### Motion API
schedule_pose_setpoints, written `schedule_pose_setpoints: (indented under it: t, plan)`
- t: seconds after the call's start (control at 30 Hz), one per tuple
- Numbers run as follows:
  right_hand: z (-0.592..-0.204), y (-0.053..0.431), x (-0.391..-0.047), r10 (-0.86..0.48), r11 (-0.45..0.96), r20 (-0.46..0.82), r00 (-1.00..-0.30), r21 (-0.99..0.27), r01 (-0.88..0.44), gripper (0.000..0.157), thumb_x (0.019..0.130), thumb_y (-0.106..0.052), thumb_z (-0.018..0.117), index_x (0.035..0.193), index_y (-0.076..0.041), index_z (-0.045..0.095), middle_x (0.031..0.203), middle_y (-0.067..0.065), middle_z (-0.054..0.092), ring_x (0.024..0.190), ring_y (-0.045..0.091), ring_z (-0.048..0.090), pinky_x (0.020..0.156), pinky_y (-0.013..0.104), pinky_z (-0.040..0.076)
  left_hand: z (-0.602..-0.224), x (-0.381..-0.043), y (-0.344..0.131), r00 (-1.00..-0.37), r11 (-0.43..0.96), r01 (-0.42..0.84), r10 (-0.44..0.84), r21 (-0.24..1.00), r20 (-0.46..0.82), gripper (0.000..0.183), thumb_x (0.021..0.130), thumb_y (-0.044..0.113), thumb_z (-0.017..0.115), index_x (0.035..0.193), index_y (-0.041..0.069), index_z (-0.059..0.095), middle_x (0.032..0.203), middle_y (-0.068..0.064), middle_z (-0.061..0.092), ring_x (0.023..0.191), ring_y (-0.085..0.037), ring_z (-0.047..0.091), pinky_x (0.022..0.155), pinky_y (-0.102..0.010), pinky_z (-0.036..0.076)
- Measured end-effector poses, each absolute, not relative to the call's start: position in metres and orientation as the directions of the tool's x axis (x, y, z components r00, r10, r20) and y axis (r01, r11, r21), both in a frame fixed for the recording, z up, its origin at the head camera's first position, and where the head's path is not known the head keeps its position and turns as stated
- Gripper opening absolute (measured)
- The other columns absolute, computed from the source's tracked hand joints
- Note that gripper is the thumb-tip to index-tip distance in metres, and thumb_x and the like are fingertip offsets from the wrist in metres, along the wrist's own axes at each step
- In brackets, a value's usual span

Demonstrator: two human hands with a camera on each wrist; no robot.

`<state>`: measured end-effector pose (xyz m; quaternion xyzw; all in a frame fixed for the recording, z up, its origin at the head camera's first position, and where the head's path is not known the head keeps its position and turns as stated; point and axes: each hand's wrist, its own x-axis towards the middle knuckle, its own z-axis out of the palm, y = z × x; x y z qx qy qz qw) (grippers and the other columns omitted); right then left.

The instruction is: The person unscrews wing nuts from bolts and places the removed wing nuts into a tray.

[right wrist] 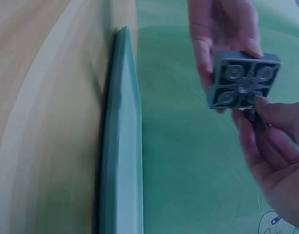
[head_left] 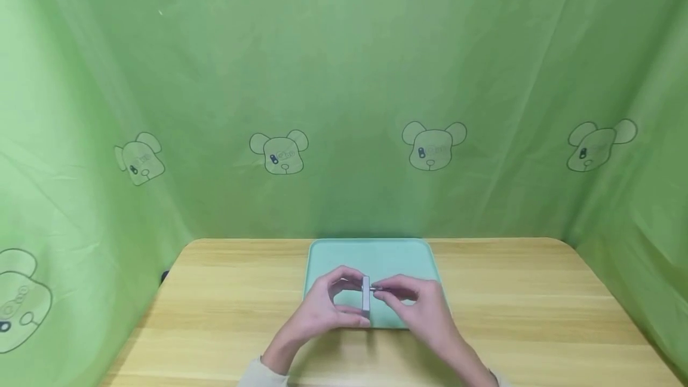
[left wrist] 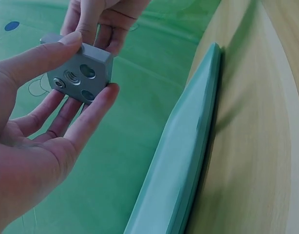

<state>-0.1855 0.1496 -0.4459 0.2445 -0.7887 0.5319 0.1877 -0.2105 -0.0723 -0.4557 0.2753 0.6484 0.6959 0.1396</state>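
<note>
Between both hands, over the tray, a square grey metal block (head_left: 366, 297) stands on edge. My left hand (head_left: 322, 308) grips it by its edges, thumb on one side and fingers on the opposite one. In the left wrist view the near face of the block (left wrist: 80, 82) has a threaded hole, two plain holes, and a metal fastener seated in a corner hole. The opposite face (right wrist: 245, 73) is ribbed with round bosses. My right hand (head_left: 424, 306) pinches a small metal screw (head_left: 378, 288) at that ribbed face, near a lower corner; fingertips partly hide it.
Below the hands a mint-green tray (head_left: 376, 249) lies on the wooden table (head_left: 537, 303). Green curtains (head_left: 344, 76) printed with bear heads surround the table at the back and sides.
</note>
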Motion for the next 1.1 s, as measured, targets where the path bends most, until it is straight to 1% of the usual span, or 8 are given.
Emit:
schedule_pose_setpoints:
  t: [0.13, 0.27, 0.4, 0.57, 0.7, 0.83, 0.97, 1.1]
  plan:
    - [-0.450, 0.148, -0.192, -0.277, 0.385, 0.862, -0.425, -0.305, -0.871, 0.008, 0.093, -0.008, 0.075, 0.099, -0.003, 0.079, 0.097, 0.010, 0.078, 0.082, 0.024, 0.076, 0.081, 0.023, 0.064, -0.454, -0.211, -0.074, -0.807, -0.138, 0.154, 0.553, 0.978, 0.206, 0.066, 0.072, -0.008, 0.086, 0.131, 0.005, 0.059, 0.131, -0.016, 0.058, 0.123, -0.032, 0.060, 0.092, -0.050, 0.063]
    - [-0.449, 0.145, -0.196, -0.325, 0.405, 0.940, -0.104, 0.039, -0.914, 0.024, 0.103, -0.010, 0.062, 0.095, 0.005, 0.078, 0.099, 0.020, 0.076, 0.081, 0.032, 0.076, 0.080, 0.030, 0.065, -0.453, -0.211, -0.076, -0.796, -0.167, 0.147, 0.565, 0.975, 0.217, 0.066, 0.072, -0.010, 0.085, 0.131, 0.003, 0.058, 0.131, -0.015, 0.057, 0.123, -0.030, 0.060, 0.092, -0.052, 0.063]
    - [-0.442, 0.144, -0.196, -0.345, 0.406, 0.938, 0.027, 0.175, -0.897, 0.024, 0.103, -0.003, 0.059, 0.093, 0.008, 0.077, 0.098, 0.023, 0.075, 0.079, 0.035, 0.075, 0.074, 0.033, 0.066, -0.451, -0.211, -0.077, -0.780, -0.195, 0.140, 0.582, 0.971, 0.229, 0.066, 0.072, -0.010, 0.084, 0.131, 0.001, 0.057, 0.131, -0.015, 0.057, 0.121, -0.030, 0.061, 0.091, -0.053, 0.063]
    - [-0.436, 0.144, -0.196, -0.376, 0.404, 0.921, 0.101, 0.261, -0.877, 0.024, 0.102, 0.002, 0.056, 0.091, 0.008, 0.077, 0.098, 0.025, 0.075, 0.078, 0.035, 0.075, 0.071, 0.035, 0.067, -0.449, -0.211, -0.078, -0.771, -0.214, 0.123, 0.594, 0.969, 0.230, 0.065, 0.072, -0.010, 0.084, 0.131, 0.000, 0.057, 0.130, -0.015, 0.057, 0.120, -0.030, 0.061, 0.091, -0.054, 0.062]
    - [-0.437, 0.143, -0.195, -0.373, 0.402, 0.926, 0.057, 0.216, -0.890, 0.024, 0.103, -0.002, 0.058, 0.092, 0.008, 0.077, 0.099, 0.024, 0.075, 0.079, 0.034, 0.075, 0.073, 0.033, 0.066, -0.450, -0.211, -0.078, -0.774, -0.209, 0.122, 0.592, 0.970, 0.225, 0.064, 0.073, -0.010, 0.084, 0.130, -0.001, 0.057, 0.130, -0.015, 0.057, 0.121, -0.030, 0.060, 0.091, -0.053, 0.062]
    - [-0.442, 0.144, -0.196, -0.312, 0.354, 0.945, -0.101, 0.017, -0.935, 0.020, 0.098, -0.013, 0.071, 0.100, 0.007, 0.076, 0.105, 0.023, 0.074, 0.086, 0.033, 0.076, 0.084, 0.029, 0.064, -0.451, -0.212, -0.078, -0.787, -0.201, 0.144, 0.570, 0.969, 0.236, 0.065, 0.072, -0.010, 0.084, 0.131, -0.002, 0.056, 0.129, -0.016, 0.057, 0.121, -0.032, 0.060, 0.092, -0.052, 0.062]
    - [-0.446, 0.148, -0.195, -0.241, 0.275, 0.916, -0.320, -0.251, -0.928, 0.036, 0.083, -0.010, 0.085, 0.114, 0.004, 0.074, 0.116, 0.023, 0.072, 0.099, 0.033, 0.074, 0.095, 0.028, 0.060, -0.452, -0.213, -0.078, -0.809, -0.198, 0.169, 0.531, 0.965, 0.251, 0.066, 0.071, -0.011, 0.084, 0.130, -0.002, 0.057, 0.130, -0.018, 0.057, 0.123, -0.034, 0.058, 0.092, -0.051, 0.062]
    - [-0.447, 0.152, -0.190, -0.176, 0.151, 0.733, -0.657, -0.639, -0.754, 0.037, 0.083, 0.003, 0.082, 0.119, 0.002, 0.072, 0.117, 0.018, 0.073, 0.100, 0.028, 0.074, 0.091, 0.031, 0.062, -0.452, -0.212, -0.077, -0.826, -0.180, 0.183, 0.505, 0.966, 0.251, 0.066, 0.070, -0.012, 0.085, 0.129, 0.000, 0.057, 0.132, -0.022, 0.056, 0.125, -0.033, 0.058, 0.094, -0.049, 0.062]
